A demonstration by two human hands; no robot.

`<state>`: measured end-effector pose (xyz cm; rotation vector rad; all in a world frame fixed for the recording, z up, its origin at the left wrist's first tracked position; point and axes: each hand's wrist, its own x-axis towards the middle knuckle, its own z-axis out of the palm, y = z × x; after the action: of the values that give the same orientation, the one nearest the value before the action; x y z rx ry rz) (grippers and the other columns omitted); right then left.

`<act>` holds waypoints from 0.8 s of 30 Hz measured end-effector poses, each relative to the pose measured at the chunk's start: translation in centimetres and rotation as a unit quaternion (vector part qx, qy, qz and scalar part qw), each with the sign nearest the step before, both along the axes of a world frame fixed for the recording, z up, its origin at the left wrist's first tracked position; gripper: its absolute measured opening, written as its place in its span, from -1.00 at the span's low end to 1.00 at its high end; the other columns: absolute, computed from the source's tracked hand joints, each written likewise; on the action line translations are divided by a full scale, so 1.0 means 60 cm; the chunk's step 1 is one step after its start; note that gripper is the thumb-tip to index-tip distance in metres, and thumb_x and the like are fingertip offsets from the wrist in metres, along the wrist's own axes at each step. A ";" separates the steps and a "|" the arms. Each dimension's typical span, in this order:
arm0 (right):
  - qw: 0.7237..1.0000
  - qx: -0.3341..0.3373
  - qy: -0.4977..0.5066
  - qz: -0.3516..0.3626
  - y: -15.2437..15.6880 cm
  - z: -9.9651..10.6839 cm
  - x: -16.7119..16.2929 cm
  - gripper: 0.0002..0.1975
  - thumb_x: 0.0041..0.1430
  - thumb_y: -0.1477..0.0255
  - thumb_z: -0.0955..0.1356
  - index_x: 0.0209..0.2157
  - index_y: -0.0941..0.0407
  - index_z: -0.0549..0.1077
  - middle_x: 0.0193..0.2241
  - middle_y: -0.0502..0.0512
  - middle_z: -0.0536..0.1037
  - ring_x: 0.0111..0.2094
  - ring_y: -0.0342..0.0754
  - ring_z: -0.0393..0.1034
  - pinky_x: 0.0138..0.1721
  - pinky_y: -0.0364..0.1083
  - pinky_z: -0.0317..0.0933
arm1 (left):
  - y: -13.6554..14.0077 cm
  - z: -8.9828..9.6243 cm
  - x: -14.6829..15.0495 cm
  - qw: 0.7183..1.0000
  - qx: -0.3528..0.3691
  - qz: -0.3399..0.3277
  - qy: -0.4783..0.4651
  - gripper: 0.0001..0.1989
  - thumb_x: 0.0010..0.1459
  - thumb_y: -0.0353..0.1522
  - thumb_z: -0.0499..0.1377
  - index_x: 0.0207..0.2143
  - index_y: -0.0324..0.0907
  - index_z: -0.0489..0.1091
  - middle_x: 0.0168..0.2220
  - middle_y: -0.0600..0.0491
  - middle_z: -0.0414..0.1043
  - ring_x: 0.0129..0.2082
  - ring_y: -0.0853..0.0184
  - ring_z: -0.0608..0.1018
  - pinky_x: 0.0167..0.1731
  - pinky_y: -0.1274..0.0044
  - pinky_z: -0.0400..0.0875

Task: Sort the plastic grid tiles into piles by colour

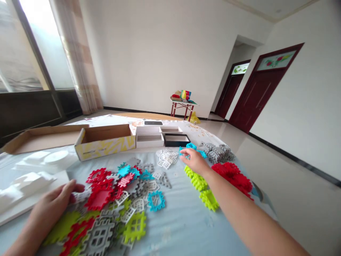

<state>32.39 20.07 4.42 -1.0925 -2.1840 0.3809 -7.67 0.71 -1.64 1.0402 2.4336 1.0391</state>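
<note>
My left hand (pixel 57 199) is at the left edge of a mixed heap of toothed plastic building panels. Its fingers are apart, close to a pale piece (pixel 82 196). In the heap lie red panels (pixel 99 199), a grey window panel (pixel 99 233), green panels (pixel 135 227) and small white window frames (pixel 138 205). A blue frame panel (pixel 156 201) lies at the heap's right edge. My right hand (pixel 195 160) reaches over the sorted groups, its fingers closed on a blue panel (pixel 181 150), partly hidden, beside other blue panels (pixel 191 146).
Sorted groups include white frames (pixel 167 158), green panels (pixel 197 179), red panels (pixel 233 177) and grey panels (pixel 217 153). Behind stand a cardboard box (pixel 106 144), white box trays (pixel 149 140) and a black tray (pixel 177 140). White foam packing (pixel 34 181) lies at the left.
</note>
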 end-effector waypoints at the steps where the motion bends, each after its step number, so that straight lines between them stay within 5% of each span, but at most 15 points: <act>1: 0.999 -0.014 0.005 0.039 -0.022 -0.008 -0.021 -0.78 0.03 0.42 0.32 -0.24 0.11 0.45 -0.28 0.07 0.50 -0.29 -0.10 0.39 -0.22 -0.10 0.26 | -0.002 0.003 0.001 1.000 0.000 -0.002 -0.019 -0.49 0.02 -0.02 -0.10 -0.35 -0.22 0.44 -0.64 0.11 0.34 -0.58 0.32 0.39 -0.51 0.51 0.28; 7: 0.986 -0.047 -0.029 0.159 -0.116 -0.042 -0.103 -0.80 -0.01 0.45 0.35 -0.27 0.10 0.47 -0.34 0.04 0.50 -0.30 -0.09 0.38 -0.20 -0.11 0.23 | -0.002 0.014 0.015 0.998 0.034 -0.005 -0.061 -0.47 -0.05 0.00 -0.06 -0.35 -0.23 0.43 -0.66 0.13 0.31 -0.61 0.35 0.32 -0.54 0.54 0.19; 16: 0.989 -0.037 -0.029 0.141 -0.165 -0.074 -0.187 -0.48 -0.13 0.21 0.43 -0.10 0.09 0.38 -0.17 0.14 0.45 -0.09 0.03 0.27 -0.04 0.00 0.12 | -0.006 0.015 0.015 0.996 0.046 -0.021 -0.080 -0.47 -0.02 -0.01 -0.06 -0.35 -0.26 0.43 -0.68 0.14 0.28 -0.62 0.37 0.30 -0.53 0.54 0.17; 24: 0.985 -0.022 -0.057 0.162 -0.174 -0.062 -0.179 -0.59 -0.13 0.32 0.42 -0.15 0.07 0.43 -0.21 0.09 0.48 -0.14 0.02 0.29 -0.08 -0.02 0.12 | -0.009 0.030 0.027 0.993 0.077 -0.021 -0.082 -0.49 -0.05 -0.02 -0.02 -0.40 -0.28 0.43 -0.70 0.12 0.30 -0.59 0.34 0.35 -0.49 0.53 0.20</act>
<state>21.63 9.62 0.68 -0.7957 -2.4721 0.5230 -6.04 0.16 0.15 1.0053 2.2214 1.2616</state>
